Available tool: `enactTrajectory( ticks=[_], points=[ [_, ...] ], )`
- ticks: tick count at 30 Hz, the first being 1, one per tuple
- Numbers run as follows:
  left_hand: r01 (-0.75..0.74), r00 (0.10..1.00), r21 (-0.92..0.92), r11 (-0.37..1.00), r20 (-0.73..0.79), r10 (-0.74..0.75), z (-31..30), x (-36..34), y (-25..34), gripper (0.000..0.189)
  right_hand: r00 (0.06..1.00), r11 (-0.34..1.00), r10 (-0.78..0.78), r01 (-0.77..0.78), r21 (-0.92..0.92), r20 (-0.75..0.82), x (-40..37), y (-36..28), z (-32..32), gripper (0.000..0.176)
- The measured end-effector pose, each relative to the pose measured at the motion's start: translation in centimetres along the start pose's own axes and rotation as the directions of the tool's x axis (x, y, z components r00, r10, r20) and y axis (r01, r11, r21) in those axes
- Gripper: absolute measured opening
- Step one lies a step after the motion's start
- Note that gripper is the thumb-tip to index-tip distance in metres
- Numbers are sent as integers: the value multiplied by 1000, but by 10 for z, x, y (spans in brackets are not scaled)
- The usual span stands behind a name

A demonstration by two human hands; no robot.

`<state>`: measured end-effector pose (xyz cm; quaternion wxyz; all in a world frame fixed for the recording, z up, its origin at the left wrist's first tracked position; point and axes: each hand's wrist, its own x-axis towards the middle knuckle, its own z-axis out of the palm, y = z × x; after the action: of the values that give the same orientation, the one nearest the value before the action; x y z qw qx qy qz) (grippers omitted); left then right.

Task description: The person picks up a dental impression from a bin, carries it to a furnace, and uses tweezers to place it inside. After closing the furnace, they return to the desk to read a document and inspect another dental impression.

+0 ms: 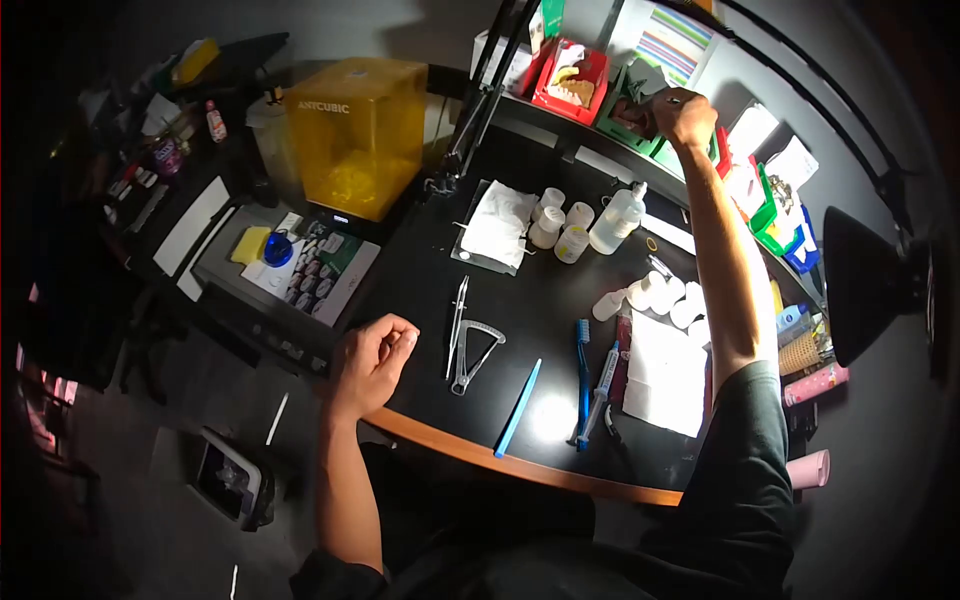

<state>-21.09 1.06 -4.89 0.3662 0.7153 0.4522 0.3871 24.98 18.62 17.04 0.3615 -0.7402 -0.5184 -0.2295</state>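
My right hand [686, 120] is raised to the shelf at the back, at a dark green bin [622, 112]. Its fingers are curled, and what they hold, if anything, is hidden. My left hand [375, 368] rests by the left front edge of the black desk, loosely closed with nothing visible in it. To its right lie a slim metal pointed instrument [457, 325] and a metal caliper [474, 358]. Farther right are a flat blue stick-like tool [518, 408], a blue toothbrush [583, 375] and a syringe [600, 392] with blue markings.
White bottles [546, 228] and a clear pump bottle [618, 218] stand toward the back. Small white containers [660, 292] sit beside a white paper towel [665, 372]. A red bin [572, 80] holds dental models. At left are a yellow Anycubic box [357, 140] and a printer-like machine [240, 290].
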Motion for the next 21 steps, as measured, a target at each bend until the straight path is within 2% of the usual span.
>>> enactTrajectory(
  ticks=[2,4,6,7,10,11,15,16,18,21],
  points=[
    [-65,996,-63,996,-69,61,6,2,-9,19,994,995,99,-97,38,-38,18,23,4,30],
    [-56,996,-35,998,-74,54,4,1,-5,19,984,984,165,-160,77,-63,37,38,12,31],
    [-44,997,-87,995,-71,38,3,2,-7,18,975,974,221,-222,-49,-27,45,33,6,31],
    [18,999,-43,999,-35,-20,0,-1,-3,13,971,962,235,-225,154,-44,45,44,10,34],
    [-21,999,-88,996,-28,19,0,0,-13,14,966,921,250,-218,323,-62,53,57,12,31],
    [-91,992,-93,991,-94,82,3,2,-15,20,956,915,284,-248,318,-72,48,46,2,34],
    [-85,993,-77,993,-94,78,4,5,-8,17,949,785,311,-228,576,-49,49,53,2,32],
    [-140,985,-86,986,-118,129,7,8,-5,17,965,757,261,-217,616,19,49,60,1,33],
    [-247,958,-100,964,-176,227,16,21,7,16,951,685,282,-290,669,124,52,65,0,29],
    [-397,914,-106,912,-138,382,29,50,48,12,952,703,297,-273,657,78,51,63,6,24]
  ],
)
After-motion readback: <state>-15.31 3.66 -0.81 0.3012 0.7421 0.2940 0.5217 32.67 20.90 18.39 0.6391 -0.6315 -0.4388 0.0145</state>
